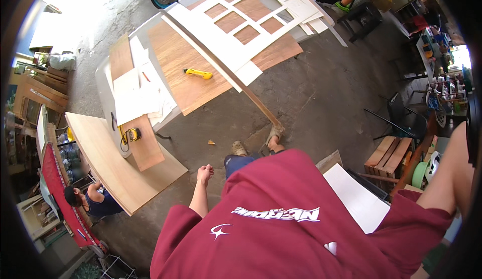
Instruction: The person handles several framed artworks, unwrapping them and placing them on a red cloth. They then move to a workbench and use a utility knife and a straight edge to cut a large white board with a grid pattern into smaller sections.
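Well away from the near edge of the work surface (104, 84), the wearer in the dark red T-shirt (281, 219) holds the bare left hand (205, 173) low at the side, fingers curled together over the palm, gripping nothing that I can see. The right arm lifts toward the right rim of the head view and its hand passes out of it, so I cannot tell how those fingers stand. Just beside the left hand is a corner of the pale, thin plywood (125, 173), bowed at its left and flatter at its right, one sheet or two I can't tell; it sits off the near left corner of the surface. A person in a cap and dark sleeveless top (103, 202) is down behind its bowed part. A narrow brown board (148, 151) juts past that same corner, with a yellow and black tape measure (134, 134) on it. Loose white sheets (131, 98) lie toward the left edge of the surface; a yellow utility knife (199, 73) rests on a broad brown wood panel (175, 68) beside them. A white panel with rectangular openings (223, 40) spreads toward the far right corner, and a long wooden strip (261, 109) slants across the near edge, its lower end by the wearer's foot.
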### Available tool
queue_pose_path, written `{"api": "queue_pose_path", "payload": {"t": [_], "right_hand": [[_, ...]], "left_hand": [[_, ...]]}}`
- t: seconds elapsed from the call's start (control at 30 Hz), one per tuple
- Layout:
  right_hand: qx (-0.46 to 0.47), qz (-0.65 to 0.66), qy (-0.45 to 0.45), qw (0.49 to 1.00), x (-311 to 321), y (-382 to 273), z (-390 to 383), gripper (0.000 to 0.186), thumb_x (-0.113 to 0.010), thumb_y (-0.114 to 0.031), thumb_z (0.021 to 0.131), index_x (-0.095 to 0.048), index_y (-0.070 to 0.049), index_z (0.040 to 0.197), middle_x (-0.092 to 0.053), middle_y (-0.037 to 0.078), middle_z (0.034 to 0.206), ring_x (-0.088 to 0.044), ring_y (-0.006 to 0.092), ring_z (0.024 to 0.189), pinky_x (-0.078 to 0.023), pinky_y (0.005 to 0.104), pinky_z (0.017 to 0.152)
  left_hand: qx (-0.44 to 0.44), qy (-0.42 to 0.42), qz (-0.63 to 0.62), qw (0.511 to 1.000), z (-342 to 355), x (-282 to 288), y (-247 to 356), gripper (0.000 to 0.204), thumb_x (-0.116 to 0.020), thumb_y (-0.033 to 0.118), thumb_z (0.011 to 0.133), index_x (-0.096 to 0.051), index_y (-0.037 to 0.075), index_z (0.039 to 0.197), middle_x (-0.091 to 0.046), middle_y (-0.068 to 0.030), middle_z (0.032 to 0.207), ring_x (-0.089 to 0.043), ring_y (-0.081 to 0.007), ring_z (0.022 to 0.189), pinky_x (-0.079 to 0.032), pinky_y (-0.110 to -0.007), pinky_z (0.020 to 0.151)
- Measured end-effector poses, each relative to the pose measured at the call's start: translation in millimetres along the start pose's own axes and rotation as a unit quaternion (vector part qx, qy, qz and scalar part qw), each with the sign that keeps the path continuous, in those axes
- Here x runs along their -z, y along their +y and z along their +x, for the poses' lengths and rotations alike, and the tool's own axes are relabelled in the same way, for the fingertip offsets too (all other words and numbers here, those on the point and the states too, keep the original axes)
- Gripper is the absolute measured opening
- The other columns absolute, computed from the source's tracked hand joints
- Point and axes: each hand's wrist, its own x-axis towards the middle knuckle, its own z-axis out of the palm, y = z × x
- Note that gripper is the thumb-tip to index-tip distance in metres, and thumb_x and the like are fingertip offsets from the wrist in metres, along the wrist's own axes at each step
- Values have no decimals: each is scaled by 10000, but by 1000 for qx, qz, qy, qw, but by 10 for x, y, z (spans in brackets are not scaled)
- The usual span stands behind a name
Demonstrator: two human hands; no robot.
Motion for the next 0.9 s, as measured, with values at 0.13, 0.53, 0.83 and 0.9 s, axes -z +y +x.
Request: {"api": "queue_pose_path", "payload": {"t": [0.13,0.53,0.83,0.9], "right_hand": [[-70,6,-15,997,-455,736,-164,431,-395,-337,1078,-591,22,1215,-660,180,1122,-646,226,983,-498,345,904],[-174,132,-101,971,-2423,2912,-518,417,-397,-303,1083,-595,33,1228,-665,175,1122,-649,219,980,-501,346,910],[-165,171,-150,960,-2858,3112,-346,406,-399,-278,1087,-599,41,1238,-668,172,1122,-651,215,978,-503,346,915],[-157,178,-143,961,-2850,3045,-261,404,-399,-272,1087,-599,43,1241,-668,172,1122,-652,214,977,-504,346,916]], "left_hand": [[18,-10,-35,999,-25,-470,-26,299,-557,332,1023,-656,52,988,-690,-39,856,-654,-140,721,-475,-273,613],[55,115,-133,983,-660,-2237,497,332,-610,322,1001,-691,2,1040,-737,-137,963,-693,-231,828,-560,-373,786],[7,169,7,986,-1033,-2358,1163,382,-622,370,983,-689,35,1153,-732,-166,1074,-686,-280,1042,-514,-382,930],[37,150,-75,985,-932,-2211,1086,334,-642,339,980,-696,36,1107,-730,-111,1019,-666,-198,955,-515,-347,875]]}}
